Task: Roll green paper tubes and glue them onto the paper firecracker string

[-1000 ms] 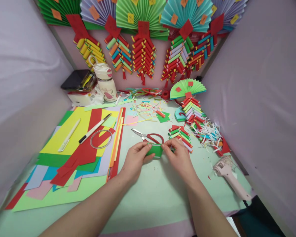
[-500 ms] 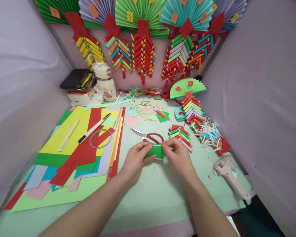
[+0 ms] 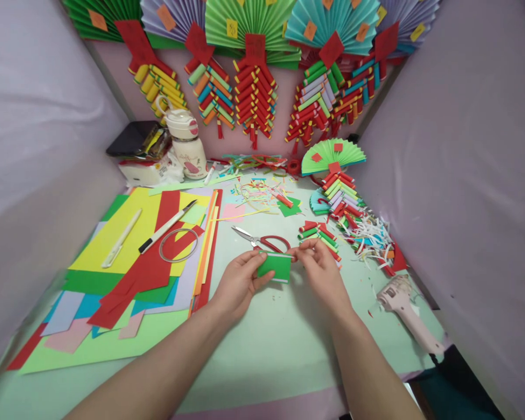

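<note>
A small green paper rectangle (image 3: 276,266) is held flat just above the pale green table (image 3: 262,350). My left hand (image 3: 236,283) pinches its left edge between thumb and fingers. My right hand (image 3: 321,271) pinches at its upper right corner, fingers closed. Red-handled scissors (image 3: 262,240) lie just behind the paper. A small bunch of rolled red and green paper tubes (image 3: 319,236) lies right behind my right hand.
Stacked coloured paper sheets (image 3: 126,262) lie left, with a utility knife (image 3: 166,226), a white tool (image 3: 121,238) and a tape ring (image 3: 178,245). A pink glue gun (image 3: 405,309) lies right, near paper shreds (image 3: 370,239). Paper fans and firecracker strings (image 3: 254,99) hang behind; a cup (image 3: 186,146) stands at back left.
The green piece went from a curled shape to a flat rectangle. Both hands shifted slightly upward; my right hand moved from gripping its right end to pinching its top right corner.
</note>
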### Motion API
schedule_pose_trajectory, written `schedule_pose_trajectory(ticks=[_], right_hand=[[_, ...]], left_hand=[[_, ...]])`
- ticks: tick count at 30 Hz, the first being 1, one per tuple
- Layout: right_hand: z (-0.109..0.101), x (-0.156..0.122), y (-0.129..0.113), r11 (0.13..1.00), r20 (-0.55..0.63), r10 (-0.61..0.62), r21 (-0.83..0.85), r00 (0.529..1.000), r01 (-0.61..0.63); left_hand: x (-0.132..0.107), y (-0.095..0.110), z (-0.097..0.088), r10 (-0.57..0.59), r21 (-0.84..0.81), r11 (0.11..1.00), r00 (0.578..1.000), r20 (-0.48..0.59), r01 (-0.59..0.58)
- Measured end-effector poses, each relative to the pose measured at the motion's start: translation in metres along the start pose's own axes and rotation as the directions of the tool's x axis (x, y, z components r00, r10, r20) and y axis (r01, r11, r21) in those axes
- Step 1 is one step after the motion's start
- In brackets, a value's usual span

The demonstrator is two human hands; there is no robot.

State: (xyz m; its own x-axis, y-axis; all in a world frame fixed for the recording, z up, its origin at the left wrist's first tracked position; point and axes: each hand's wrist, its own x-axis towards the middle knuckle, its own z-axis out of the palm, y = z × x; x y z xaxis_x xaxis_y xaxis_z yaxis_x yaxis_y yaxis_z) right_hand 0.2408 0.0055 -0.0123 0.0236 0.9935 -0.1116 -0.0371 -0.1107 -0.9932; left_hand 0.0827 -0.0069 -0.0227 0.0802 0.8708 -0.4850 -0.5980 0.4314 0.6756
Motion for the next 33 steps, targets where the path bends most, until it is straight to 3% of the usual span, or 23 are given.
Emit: schedule_pose_trajectory(ticks=[7, 12, 15, 17, 20, 22, 26, 33], right_hand=[[0.004, 0.002, 0.008, 0.997, 0.029, -0.043, -0.069, 0.999, 0.045], [0.001, 0.005, 0.014, 0.995, -0.02, -0.071, -0.07, 0.997, 0.07], [-0.002, 0.005, 0.011, 0.991, -0.025, -0.097, -0.09, 0.995, 0.095], [-0.003, 0.004, 0.009, 0.988, 0.005, -0.095, -0.12, 0.995, 0.095], [-0.002, 0.0, 0.007, 0.968, 0.075, -0.123, -0.211, 0.99, 0.136], [0.0, -0.003, 0.006, 0.943, 0.135, -0.152, -0.276, 0.979, 0.184], [0.002, -0.007, 0.004, 0.921, 0.198, -0.165, -0.318, 0.966, 0.223], [0.002, -0.007, 0.004, 0.909, 0.196, -0.189, -0.335, 0.962, 0.247]], left_hand=[[-0.001, -0.001, 0.001, 0.013, 0.002, 1.0, 1.0, 0.012, -0.013], [-0.002, 0.002, 0.004, -0.018, 0.015, 1.0, 0.998, 0.06, 0.017], [-0.003, 0.008, 0.002, 0.009, 0.116, 0.993, 1.0, 0.025, -0.012], [-0.004, 0.013, 0.002, 0.131, 0.335, 0.934, 0.991, 0.007, -0.126], [-0.008, 0.015, 0.002, 0.356, 0.663, 0.673, 0.929, 0.097, -0.328], [-0.008, 0.013, 0.002, 0.365, 0.733, 0.556, 0.908, 0.206, -0.391], [-0.005, 0.007, 0.0, 0.258, 0.733, 0.568, 0.927, 0.273, -0.374], [-0.005, 0.005, 0.0, 0.275, 0.738, 0.565, 0.928, 0.252, -0.369]])
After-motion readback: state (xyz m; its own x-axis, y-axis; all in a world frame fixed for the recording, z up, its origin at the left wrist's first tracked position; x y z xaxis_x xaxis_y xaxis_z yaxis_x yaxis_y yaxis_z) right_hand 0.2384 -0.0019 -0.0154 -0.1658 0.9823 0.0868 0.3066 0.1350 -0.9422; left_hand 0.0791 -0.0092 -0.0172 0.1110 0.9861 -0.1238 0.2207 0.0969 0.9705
